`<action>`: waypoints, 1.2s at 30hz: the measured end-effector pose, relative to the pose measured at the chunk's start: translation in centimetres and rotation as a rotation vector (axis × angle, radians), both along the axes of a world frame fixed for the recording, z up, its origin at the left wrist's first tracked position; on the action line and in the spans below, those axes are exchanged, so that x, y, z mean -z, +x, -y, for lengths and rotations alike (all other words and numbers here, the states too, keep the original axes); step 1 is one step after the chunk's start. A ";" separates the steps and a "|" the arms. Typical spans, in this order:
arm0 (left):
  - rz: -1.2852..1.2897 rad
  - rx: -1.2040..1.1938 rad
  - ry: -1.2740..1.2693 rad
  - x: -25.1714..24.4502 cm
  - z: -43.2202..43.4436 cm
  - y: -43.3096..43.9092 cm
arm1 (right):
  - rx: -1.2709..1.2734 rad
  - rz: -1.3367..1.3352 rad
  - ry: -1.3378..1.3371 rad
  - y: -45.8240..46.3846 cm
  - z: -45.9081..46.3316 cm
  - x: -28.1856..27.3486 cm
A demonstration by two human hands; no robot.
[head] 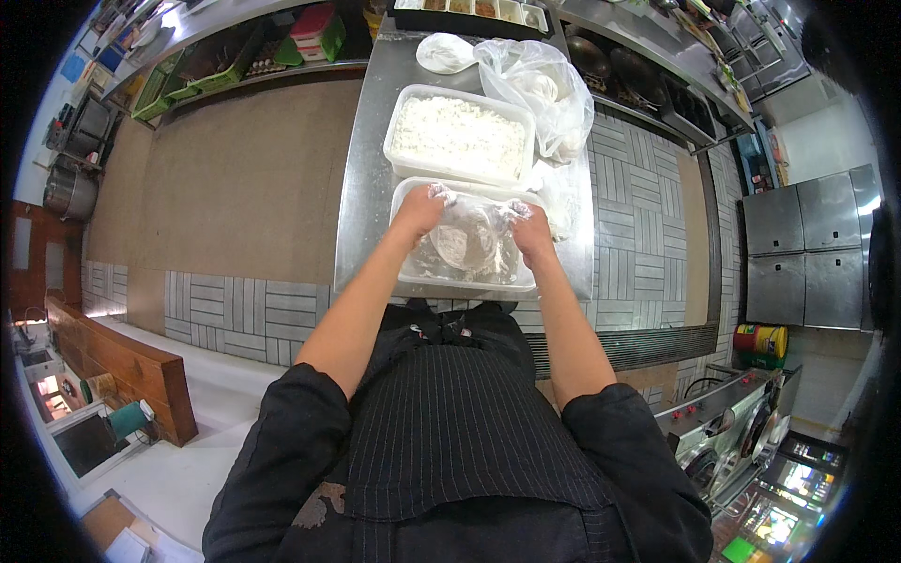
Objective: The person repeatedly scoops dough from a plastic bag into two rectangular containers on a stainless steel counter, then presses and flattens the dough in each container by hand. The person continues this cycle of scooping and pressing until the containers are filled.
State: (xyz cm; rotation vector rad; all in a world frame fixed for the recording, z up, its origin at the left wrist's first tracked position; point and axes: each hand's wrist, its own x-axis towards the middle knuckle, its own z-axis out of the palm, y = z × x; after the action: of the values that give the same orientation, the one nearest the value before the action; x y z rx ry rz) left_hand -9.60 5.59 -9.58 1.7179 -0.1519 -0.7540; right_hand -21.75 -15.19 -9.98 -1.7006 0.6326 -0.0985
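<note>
My left hand [424, 209] and my right hand [528, 229], both floury at the fingers, grip the top edge of a clear plastic bag [473, 211] between them. The bag hangs over a translucent plastic tub [464, 285] at the near end of the steel table. A round, pale floury mass [462, 244] shows in or behind the bag; which one I cannot tell. Loose flour lies in the tub. Just beyond stands a second plastic tub [450, 171], filled with small white pieces [461, 134].
The steel table [362, 162] also bears a tied white bag [445, 53], a large clear bag with contents [538, 91] and a black tray of ingredient containers [470, 20] at its far end. Flour-dusted plastic [556, 197] lies right of the tubs. Steel counters [232, 28] stand beyond.
</note>
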 end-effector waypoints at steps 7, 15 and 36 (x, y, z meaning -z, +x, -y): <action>-0.054 0.133 -0.069 -0.2 1.6 1.2 | -0.114 -0.005 0.170 0.2 0.4 0.7; 0.530 0.397 0.251 0.9 0.9 0.5 | -0.349 0.028 -0.171 0.3 1.0 -1.7; 0.601 -0.197 0.493 -0.2 -0.3 -4.2 | 0.081 0.032 -0.416 -0.4 0.2 -0.2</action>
State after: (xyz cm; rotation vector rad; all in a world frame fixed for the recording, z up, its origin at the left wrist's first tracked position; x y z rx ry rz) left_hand -13.77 5.88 -9.36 2.3560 -0.2151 -0.1060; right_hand -22.16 -15.41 -9.75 -2.0680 0.6904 -0.3333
